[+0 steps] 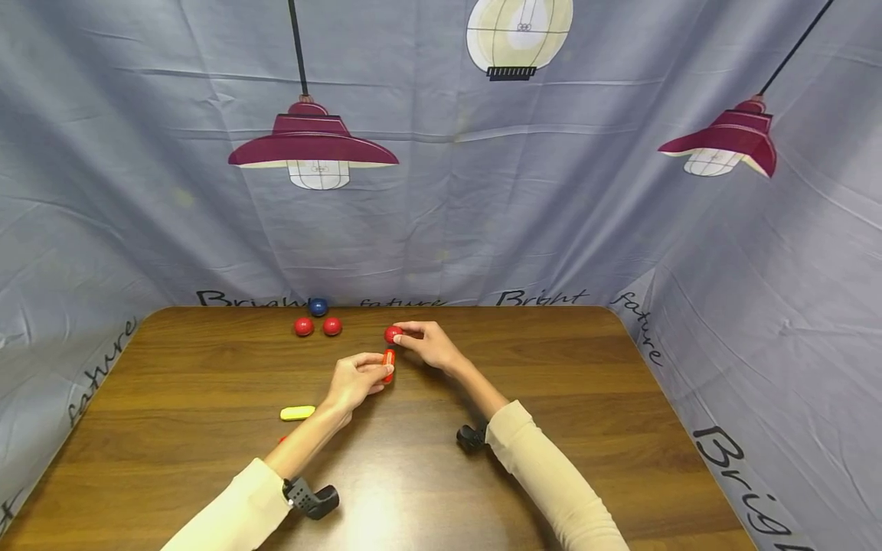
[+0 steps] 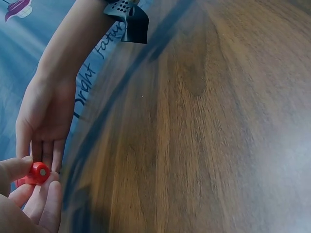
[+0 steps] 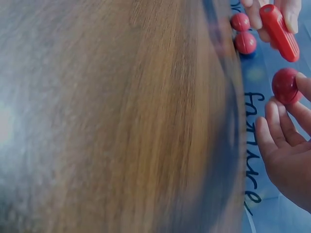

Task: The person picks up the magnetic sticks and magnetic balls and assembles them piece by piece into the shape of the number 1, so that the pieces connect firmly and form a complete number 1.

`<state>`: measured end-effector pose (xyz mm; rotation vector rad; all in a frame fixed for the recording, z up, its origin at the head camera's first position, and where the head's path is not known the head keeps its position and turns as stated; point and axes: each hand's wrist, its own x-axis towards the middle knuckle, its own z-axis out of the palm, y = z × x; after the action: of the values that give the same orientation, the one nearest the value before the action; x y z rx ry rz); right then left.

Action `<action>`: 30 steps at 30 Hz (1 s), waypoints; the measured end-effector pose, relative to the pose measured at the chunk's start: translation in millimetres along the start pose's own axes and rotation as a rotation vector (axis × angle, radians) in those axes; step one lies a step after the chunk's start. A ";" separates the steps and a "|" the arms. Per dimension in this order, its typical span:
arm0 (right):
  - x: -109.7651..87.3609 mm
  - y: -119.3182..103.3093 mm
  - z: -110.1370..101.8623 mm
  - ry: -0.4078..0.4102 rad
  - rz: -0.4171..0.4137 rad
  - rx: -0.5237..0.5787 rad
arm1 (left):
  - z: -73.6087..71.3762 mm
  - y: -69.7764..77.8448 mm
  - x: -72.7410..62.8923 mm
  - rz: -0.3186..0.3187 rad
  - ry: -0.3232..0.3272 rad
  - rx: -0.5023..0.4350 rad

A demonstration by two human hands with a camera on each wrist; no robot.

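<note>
In the head view, my left hand point(image 1: 353, 383) pinches a short red toy rod point(image 1: 389, 367) between thumb and fingers. A small pale disc point(image 2: 43, 172) shows at the rod's end in the left wrist view. My right hand point(image 1: 430, 346) grips a red ball point(image 1: 393, 334) with thumb and fingertips, just beyond the rod. Seen from the right wrist, the held ball point(image 3: 285, 86) and the ridged rod point(image 3: 280, 34) are close together with a narrow gap between them. Part of the ball is covered by my right fingers.
Two red balls point(image 1: 304, 327) and a blue ball point(image 1: 318, 307) sit at the back left of the wooden table point(image 1: 551, 367). A yellow rod point(image 1: 298, 413) lies beside my left forearm, which mostly hides a small red thing point(image 1: 282, 439). A printed curtain point(image 1: 441, 214) hangs behind.
</note>
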<state>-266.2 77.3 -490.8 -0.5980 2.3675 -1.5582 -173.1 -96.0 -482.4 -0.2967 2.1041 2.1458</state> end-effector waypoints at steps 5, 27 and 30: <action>-3.6 1.0 -2.9 -0.010 -0.011 0.012 | 3.7 0.0 2.1 -0.001 -0.005 -0.005; -8.9 2.6 -15.0 -0.004 -0.005 0.004 | 23.3 -2.1 14.8 -0.009 -0.007 -0.023; -17.6 -12.2 -18.6 0.000 0.000 0.008 | 25.4 -1.9 15.0 -0.008 -0.017 -0.016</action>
<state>-255.8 96.4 -472.5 -0.5968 2.3597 -1.5671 -188.6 -71.3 -487.2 -0.2865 2.0737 2.1542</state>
